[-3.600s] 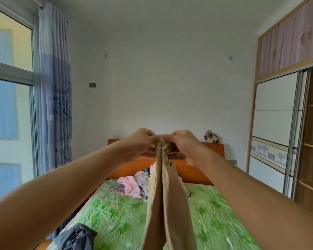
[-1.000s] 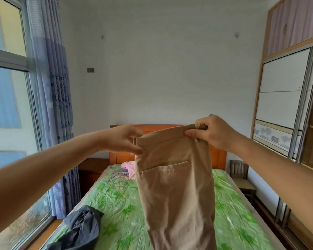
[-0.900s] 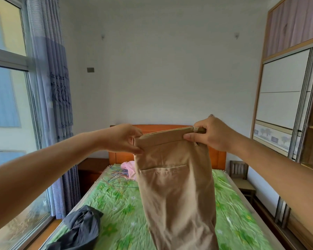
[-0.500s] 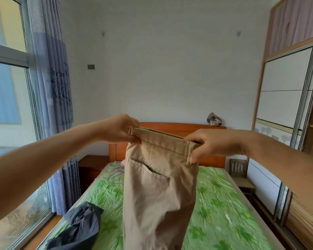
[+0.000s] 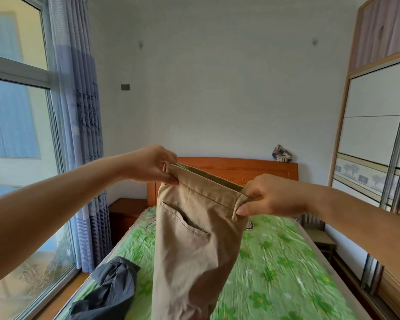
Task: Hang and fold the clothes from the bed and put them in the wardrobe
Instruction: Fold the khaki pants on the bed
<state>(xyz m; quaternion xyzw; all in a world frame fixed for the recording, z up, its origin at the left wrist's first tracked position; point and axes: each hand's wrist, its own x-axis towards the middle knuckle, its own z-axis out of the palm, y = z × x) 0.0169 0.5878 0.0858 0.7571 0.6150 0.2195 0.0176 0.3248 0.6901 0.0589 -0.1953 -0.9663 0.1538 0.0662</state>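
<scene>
Green, flower-printed bedding (image 5: 275, 262) is spread over the bed, its surface crinkled, perhaps glossy. Nearest, tan trousers (image 5: 194, 250) of smooth woven cloth are held up above it, hanging limp. The waistband is pinched at one end by the left hand (image 5: 153, 165) and at the other by the right hand (image 5: 270, 195). Compared with half a second ago, the right end is carried lower. A dark crumpled garment (image 5: 111, 289) lies at the bed's left edge. Beyond, an orange wooden headboard (image 5: 252, 169) is seen, and the wardrobe (image 5: 374, 125) at right.

A bed (image 5: 275, 262) with a green floral sheet carries a crumpled dark garment (image 5: 111, 289) near its left edge.
</scene>
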